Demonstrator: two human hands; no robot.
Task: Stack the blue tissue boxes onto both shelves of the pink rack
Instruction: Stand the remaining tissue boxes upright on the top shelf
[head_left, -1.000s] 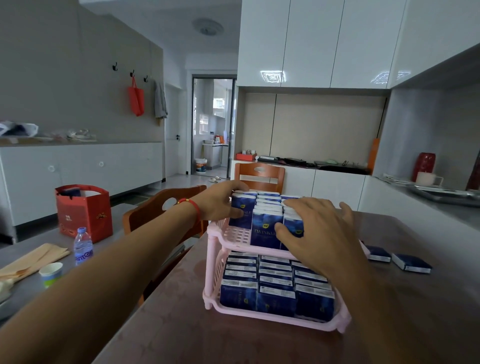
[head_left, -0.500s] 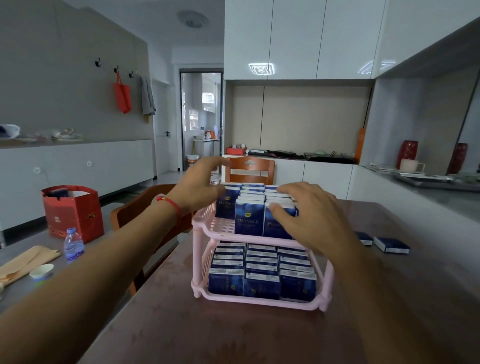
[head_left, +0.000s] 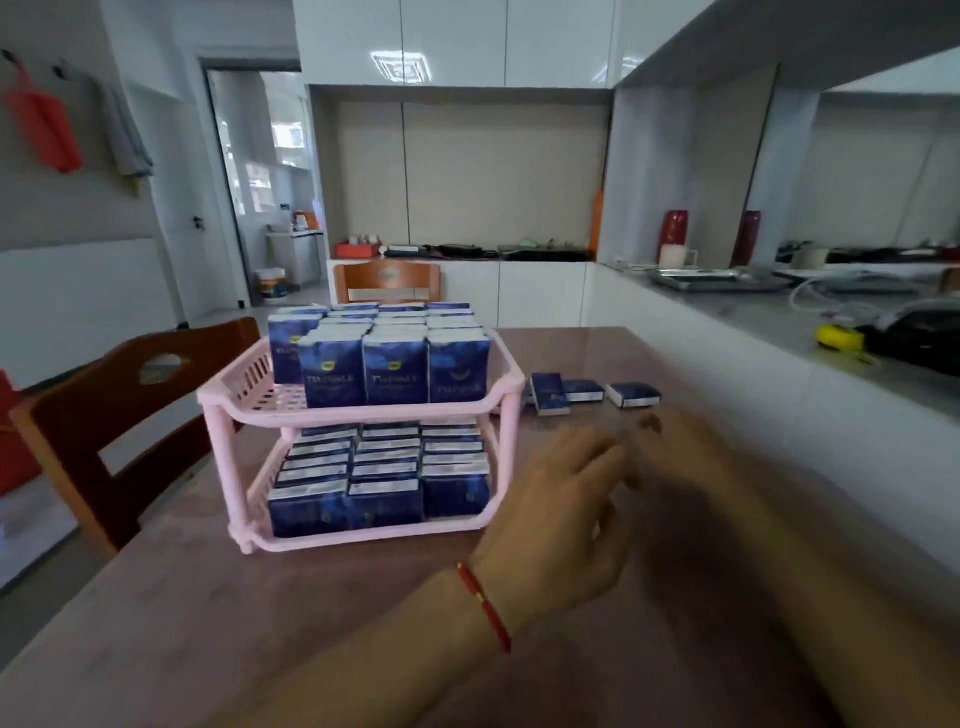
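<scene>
Head view: hands off the rack, three boxes still loose

Head camera, field note. A second ago both hands rested on the top-shelf boxes (head_left: 395, 358), squaring the rows. Now both have left the rack (head_left: 363, 410) and sit over the table (head_left: 208, 634), right of the rack, toward the near edge. Camera has also swung right.

Meaning for the task, as I judge it: top shelf looks packed, boxes upright in tight rows; lower shelf boxes (head_left: 379, 478) likewise fill their tier. Tidying step appears finished. Three loose boxes (head_left: 587, 392) remain flat on the table just right of the rack, toward the far right edge, in a short row, the leftmost one angled. Task therefore not complete; next move likely a reach for those, though free shelf space looks scarce, perhaps only on top of existing rows.

Hand pose:
- Left hand (head_left: 561, 519): crossed over to the right of the rack, back of hand up, fingers loosely extended and slightly apart, holding nothing. Red cord (head_left: 485, 605) at the wrist.
- Right hand (head_left: 670, 457): heavily motion-blurred, just beyond the left, pointing toward the loose boxes. Nothing visibly gripped, but finger spread cannot be told.

Neither hand touches rack or boxes.
</scene>
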